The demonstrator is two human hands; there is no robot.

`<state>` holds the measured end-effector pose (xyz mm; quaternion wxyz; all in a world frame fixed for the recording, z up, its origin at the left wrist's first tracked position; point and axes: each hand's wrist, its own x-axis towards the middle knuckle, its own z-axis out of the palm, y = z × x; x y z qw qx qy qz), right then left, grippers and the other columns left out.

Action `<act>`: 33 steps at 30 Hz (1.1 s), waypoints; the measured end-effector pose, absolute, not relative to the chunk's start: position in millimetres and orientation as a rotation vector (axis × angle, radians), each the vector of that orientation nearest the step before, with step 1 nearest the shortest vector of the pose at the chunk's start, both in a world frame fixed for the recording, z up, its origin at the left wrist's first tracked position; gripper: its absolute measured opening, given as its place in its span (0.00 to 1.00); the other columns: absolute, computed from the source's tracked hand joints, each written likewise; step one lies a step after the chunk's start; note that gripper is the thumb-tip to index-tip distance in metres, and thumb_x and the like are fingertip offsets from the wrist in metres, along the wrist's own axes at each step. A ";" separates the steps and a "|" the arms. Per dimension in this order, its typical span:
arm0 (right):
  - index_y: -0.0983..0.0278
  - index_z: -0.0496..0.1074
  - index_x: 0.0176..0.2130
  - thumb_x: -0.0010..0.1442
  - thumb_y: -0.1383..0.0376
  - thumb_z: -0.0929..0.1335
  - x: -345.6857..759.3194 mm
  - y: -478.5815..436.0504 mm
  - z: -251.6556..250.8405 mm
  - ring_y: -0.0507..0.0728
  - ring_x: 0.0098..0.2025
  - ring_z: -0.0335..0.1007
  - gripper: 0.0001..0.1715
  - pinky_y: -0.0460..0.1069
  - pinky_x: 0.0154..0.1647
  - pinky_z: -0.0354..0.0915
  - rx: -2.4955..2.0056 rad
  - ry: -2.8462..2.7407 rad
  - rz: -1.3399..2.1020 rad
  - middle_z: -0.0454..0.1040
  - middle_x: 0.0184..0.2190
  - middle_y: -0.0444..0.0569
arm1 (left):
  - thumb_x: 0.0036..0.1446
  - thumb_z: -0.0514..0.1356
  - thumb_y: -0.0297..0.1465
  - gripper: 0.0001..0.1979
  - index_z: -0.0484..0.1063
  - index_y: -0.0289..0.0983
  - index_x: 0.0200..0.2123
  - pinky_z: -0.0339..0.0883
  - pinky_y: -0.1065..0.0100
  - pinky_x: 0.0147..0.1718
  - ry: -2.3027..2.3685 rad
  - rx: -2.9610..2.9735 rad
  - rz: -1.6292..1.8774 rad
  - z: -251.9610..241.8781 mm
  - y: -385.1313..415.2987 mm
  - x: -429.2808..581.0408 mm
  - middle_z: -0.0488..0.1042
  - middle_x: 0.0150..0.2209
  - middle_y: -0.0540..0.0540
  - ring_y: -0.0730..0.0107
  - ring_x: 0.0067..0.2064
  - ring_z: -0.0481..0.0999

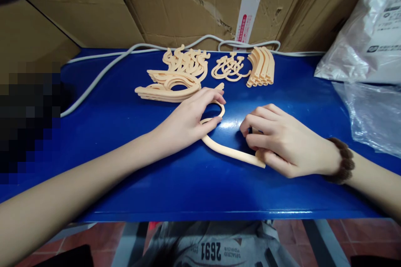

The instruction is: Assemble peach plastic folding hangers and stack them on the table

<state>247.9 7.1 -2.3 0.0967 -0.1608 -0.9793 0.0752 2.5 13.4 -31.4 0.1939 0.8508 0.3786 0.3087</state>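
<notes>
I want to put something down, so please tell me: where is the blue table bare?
Behind the right hand, between the rightmost beige pile and the plastic bag; also between the table's front edge and the long beige piece. Crowded: the back middle, where hooks and stacked pieces lie before the white cable.

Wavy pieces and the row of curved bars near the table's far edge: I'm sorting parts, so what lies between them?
In the head view, loose hooks lie between the wavy pieces and the curved bars.
</notes>
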 end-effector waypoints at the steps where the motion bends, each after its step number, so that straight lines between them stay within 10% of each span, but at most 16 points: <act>1: 0.64 0.66 0.27 0.61 0.68 0.60 247.6 6.7 -1.9 0.57 0.36 0.57 0.12 0.56 0.41 0.54 -0.476 -2.902 0.219 0.70 0.38 0.52 | 0.63 0.58 0.27 0.10 0.69 0.33 0.48 0.62 0.61 0.61 1.072 2.395 0.851 -31.2 13.4 2.2 0.73 0.55 0.37 0.62 0.62 0.69; 33: 0.64 0.71 0.39 0.70 0.53 0.60 262.3 6.8 22.8 0.57 0.33 0.63 0.20 0.52 0.36 0.57 -0.734 -2.798 -0.298 0.71 0.32 0.50 | 0.67 0.53 0.31 0.15 0.66 0.35 0.54 0.66 0.61 0.57 1.111 2.525 0.661 -29.0 12.6 -2.3 0.72 0.57 0.40 0.59 0.57 0.73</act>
